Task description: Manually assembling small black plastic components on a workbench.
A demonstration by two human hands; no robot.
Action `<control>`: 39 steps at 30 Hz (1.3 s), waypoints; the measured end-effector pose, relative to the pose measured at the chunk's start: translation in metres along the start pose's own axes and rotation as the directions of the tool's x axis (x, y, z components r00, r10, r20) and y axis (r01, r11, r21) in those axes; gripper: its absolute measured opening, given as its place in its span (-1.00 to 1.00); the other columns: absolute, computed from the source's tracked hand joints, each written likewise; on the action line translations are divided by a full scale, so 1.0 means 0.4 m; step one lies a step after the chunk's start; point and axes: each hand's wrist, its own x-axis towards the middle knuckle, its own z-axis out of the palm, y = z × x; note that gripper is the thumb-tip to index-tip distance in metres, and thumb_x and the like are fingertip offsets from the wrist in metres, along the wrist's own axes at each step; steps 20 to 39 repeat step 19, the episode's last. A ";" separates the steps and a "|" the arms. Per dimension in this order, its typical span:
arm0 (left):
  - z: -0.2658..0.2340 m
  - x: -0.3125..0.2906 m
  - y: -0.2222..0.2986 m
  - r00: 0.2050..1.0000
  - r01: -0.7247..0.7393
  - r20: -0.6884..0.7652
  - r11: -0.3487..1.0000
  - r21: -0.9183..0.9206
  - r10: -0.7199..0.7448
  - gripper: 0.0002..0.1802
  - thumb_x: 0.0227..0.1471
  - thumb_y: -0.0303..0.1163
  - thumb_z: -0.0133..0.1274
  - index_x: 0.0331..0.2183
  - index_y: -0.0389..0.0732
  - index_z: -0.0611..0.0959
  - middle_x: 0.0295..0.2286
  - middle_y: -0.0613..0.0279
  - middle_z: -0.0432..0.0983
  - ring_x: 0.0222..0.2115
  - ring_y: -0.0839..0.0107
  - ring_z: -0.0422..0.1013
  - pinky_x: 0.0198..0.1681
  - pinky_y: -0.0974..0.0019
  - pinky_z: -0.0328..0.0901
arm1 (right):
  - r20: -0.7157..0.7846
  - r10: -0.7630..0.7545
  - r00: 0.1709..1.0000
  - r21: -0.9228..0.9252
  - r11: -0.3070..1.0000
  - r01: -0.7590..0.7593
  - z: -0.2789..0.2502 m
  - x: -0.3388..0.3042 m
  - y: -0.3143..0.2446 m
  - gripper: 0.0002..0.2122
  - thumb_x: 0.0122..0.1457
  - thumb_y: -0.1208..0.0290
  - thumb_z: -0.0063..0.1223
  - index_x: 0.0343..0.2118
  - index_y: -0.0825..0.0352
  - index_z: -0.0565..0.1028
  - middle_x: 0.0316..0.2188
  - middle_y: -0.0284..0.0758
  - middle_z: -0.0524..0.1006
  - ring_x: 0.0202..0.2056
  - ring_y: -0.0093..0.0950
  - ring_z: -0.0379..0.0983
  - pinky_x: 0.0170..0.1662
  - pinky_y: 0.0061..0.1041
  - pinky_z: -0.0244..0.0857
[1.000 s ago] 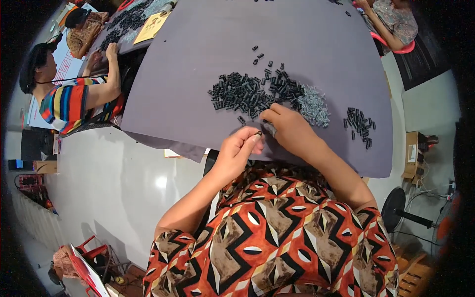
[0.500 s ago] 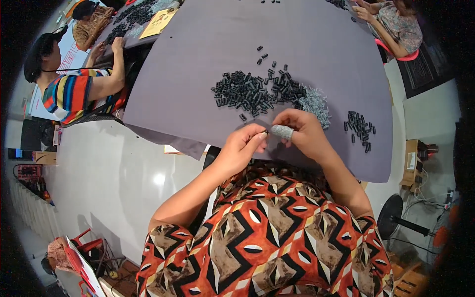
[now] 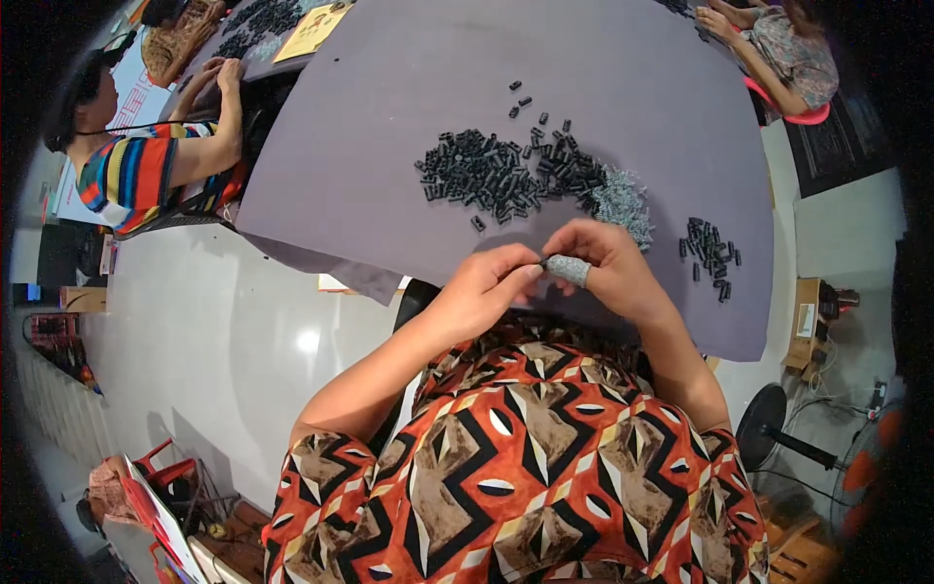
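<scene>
My left hand (image 3: 486, 290) pinches a small black piece (image 3: 543, 262) between thumb and forefinger, close to the table's near edge. Its shape is mostly covered by the fingers. Meeting it there is my right hand (image 3: 618, 273), fingers curled and closed, with a grey wrap (image 3: 568, 270) around its thumb. Whatever the right fingertips hold is hidden. Just beyond the hands lies a heap of short black cylindrical parts (image 3: 477, 170). A pile of small silvery pieces (image 3: 623, 206) adjoins its right side, and a smaller group of black parts (image 3: 708, 248) lies farther right.
A grey cloth covers the table (image 3: 389, 97). A person in a striped shirt (image 3: 146, 180) works at the left, another person (image 3: 793, 58) at the far right. A yellow printed sheet (image 3: 309, 31) lies at the back left. A black fan (image 3: 764, 419) stands at lower right.
My left hand has shifted slightly right, bringing the black piece up against the right hand's wrapped thumb. The heaps look the same.
</scene>
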 end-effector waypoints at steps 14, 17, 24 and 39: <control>-0.005 0.004 -0.037 0.926 0.345 0.316 0.795 -0.498 -0.204 -0.76 0.21 -0.33 -0.04 -0.38 -0.28 0.62 -0.59 0.34 0.49 -0.63 0.58 0.39 -0.52 0.54 0.29 | 0.063 -0.153 0.986 -0.256 0.953 0.164 0.006 -0.042 -0.023 -0.91 0.09 0.60 0.10 -0.34 0.44 0.48 -0.45 -0.35 0.52 -0.39 -0.66 0.45 -0.34 -0.63 0.33; 0.015 -0.009 -0.008 0.991 0.093 0.107 0.994 -0.062 -0.086 -0.78 0.21 -0.33 -0.04 -0.36 -0.23 0.63 -0.57 0.32 0.52 -0.58 0.46 0.44 -0.47 0.43 0.34 | 0.021 -0.125 0.992 -0.250 0.960 0.127 0.006 -0.046 -0.005 -0.92 0.11 0.59 0.10 -0.34 0.44 0.47 -0.46 -0.35 0.52 -0.39 -0.65 0.46 -0.34 -0.63 0.33; 0.017 -0.012 -0.008 0.981 -0.177 -0.011 0.916 0.361 0.194 -0.78 0.21 -0.29 -0.05 -0.37 -0.11 0.65 -0.48 0.24 0.58 -0.50 0.24 0.47 -0.37 0.28 0.38 | -0.020 -0.086 0.996 -0.228 0.971 0.079 0.007 -0.048 0.009 -0.92 0.12 0.58 0.10 -0.33 0.43 0.48 -0.46 -0.35 0.53 -0.38 -0.65 0.46 -0.33 -0.62 0.34; 0.017 -0.012 -0.008 0.981 -0.177 -0.011 0.916 0.361 0.194 -0.78 0.21 -0.29 -0.05 -0.37 -0.11 0.65 -0.48 0.24 0.58 -0.50 0.24 0.47 -0.37 0.28 0.38 | -0.020 -0.086 0.996 -0.228 0.971 0.079 0.007 -0.048 0.009 -0.92 0.12 0.58 0.10 -0.33 0.43 0.48 -0.46 -0.35 0.53 -0.38 -0.65 0.46 -0.33 -0.62 0.34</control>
